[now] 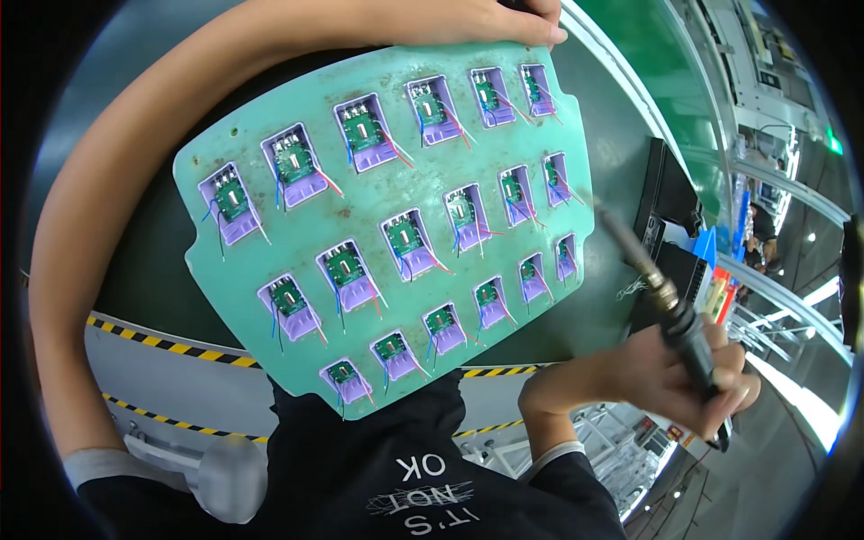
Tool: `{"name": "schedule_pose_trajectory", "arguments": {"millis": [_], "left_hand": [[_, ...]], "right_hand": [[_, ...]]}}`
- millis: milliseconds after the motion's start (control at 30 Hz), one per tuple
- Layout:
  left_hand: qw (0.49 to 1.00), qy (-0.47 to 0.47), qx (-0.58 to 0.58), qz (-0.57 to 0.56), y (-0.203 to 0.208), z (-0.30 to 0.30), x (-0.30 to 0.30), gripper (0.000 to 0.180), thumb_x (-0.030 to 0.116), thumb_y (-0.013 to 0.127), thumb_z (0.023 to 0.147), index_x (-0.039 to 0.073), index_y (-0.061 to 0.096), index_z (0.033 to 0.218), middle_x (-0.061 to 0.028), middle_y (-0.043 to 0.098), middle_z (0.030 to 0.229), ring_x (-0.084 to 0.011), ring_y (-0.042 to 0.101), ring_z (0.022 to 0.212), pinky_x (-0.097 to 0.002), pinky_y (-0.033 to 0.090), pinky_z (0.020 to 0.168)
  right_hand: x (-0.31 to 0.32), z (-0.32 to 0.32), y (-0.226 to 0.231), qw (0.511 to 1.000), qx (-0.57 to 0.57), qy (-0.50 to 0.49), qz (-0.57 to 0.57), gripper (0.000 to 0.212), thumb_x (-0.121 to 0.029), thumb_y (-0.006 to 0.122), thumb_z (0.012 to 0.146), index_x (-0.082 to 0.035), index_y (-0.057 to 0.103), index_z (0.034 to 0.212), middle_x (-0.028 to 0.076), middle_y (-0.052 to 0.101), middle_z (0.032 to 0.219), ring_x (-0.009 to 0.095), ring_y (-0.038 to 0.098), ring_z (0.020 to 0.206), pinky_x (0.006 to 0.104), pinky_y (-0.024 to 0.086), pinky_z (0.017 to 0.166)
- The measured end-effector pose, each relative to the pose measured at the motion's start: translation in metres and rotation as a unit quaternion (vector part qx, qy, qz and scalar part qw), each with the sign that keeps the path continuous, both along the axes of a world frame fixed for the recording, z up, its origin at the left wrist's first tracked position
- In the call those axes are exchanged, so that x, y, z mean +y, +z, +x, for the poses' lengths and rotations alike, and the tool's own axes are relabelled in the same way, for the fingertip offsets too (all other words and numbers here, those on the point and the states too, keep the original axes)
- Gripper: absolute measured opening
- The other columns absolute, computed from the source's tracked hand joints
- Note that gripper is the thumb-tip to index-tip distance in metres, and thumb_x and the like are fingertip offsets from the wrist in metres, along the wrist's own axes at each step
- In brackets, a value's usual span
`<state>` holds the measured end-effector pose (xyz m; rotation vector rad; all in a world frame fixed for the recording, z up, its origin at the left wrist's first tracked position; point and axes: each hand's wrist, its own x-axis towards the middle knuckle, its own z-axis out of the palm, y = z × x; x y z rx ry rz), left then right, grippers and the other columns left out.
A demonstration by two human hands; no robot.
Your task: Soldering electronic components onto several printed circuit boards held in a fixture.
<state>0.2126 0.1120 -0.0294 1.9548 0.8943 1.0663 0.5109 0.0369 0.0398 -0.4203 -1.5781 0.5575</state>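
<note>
Green panel, mid-frame: flat, stained, rounded corners; boxy purple cups set in it. Left hand at its top edge, grip unclear. Right hand, lower right, fingers wrapped round metal-shafted iron.

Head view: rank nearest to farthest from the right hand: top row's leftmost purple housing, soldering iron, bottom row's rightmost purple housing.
1. Soldering iron, in right hand.
2. Bottom row's rightmost purple housing, right of centre.
3. Top row's leftmost purple housing, upper left.
</note>
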Motion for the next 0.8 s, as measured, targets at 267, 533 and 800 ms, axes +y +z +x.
{"name": "schedule_pose_trajectory", "arguments": {"millis": [267, 533, 800], "left_hand": [[0.999, -0.003, 0.026, -0.046, 0.004, -0.002, 0.002, 0.026, 0.021, 0.055, 0.095, -0.004, 0.063, 0.091, -0.0139, 0.063, 0.078, -0.0181, 0.055, 0.07, -0.0333, 0.045, 0.067], [1.0, 0.013, 0.01, 0.001, -0.002, 0.0, 0.002, 0.024, 0.019, 0.056, 0.094, -0.004, 0.064, 0.09, -0.0155, 0.065, 0.082, -0.0212, 0.061, 0.077, -0.0344, 0.048, 0.073], [1.0, 0.012, 0.013, 0.01, -0.002, 0.001, 0.004, 0.024, 0.018, 0.057, 0.094, -0.004, 0.065, 0.092, -0.0163, 0.065, 0.082, -0.022, 0.061, 0.077, -0.0344, 0.048, 0.073]], "right_hand": [[-0.025, -0.034, 0.006, 0.988, -0.135, 0.05, -0.055, 0.02, -0.023, 0.049, 0.094, -0.006, 0.044, 0.084, 0.0, 0.041, 0.048, 0.011, 0.035, 0.032, 0.0267, 0.023, 0.035], [-0.033, -0.037, 0.003, 0.975, -0.193, -0.037, -0.102, 0.031, -0.035, 0.054, 0.095, -0.01, 0.041, 0.081, 0.0, 0.04, 0.048, 0.011, 0.034, 0.034, 0.0273, 0.031, 0.044], [-0.035, -0.041, 0.005, 0.972, -0.2, -0.055, -0.11, 0.034, -0.037, 0.057, 0.094, -0.009, 0.042, 0.082, 0.001, 0.042, 0.049, 0.012, 0.037, 0.035, 0.0285, 0.033, 0.044]]}}
